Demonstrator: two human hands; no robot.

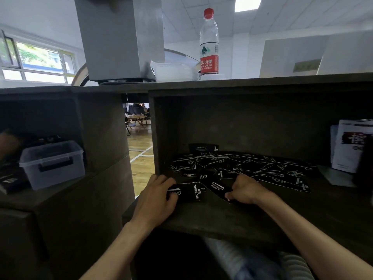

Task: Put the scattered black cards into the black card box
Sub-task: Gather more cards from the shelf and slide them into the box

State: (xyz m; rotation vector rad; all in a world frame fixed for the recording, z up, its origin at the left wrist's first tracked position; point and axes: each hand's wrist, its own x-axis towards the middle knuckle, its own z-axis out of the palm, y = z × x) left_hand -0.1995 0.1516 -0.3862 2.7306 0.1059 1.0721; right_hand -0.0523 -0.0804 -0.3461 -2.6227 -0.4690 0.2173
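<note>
Gripping the card box [186, 191] in our left hand [156, 196], we pinch one card [219, 188] with our right hand [247, 190]. Box lies at nine o'clock from that card, long axis pointing across; remaining cards [242, 166] sprawl toward twelve.

Room bright: daylight via window [38, 59] at left, ceiling panel [248, 3] blown out. Shelf recess [252, 122] dim, deep shadow, detail lost. Glare on water bottle [209, 43]. Strong wide-angle bending twd edges. Left edge smeared, far-right edge blurred. Overall soft, compression noise in dark areas.
</note>
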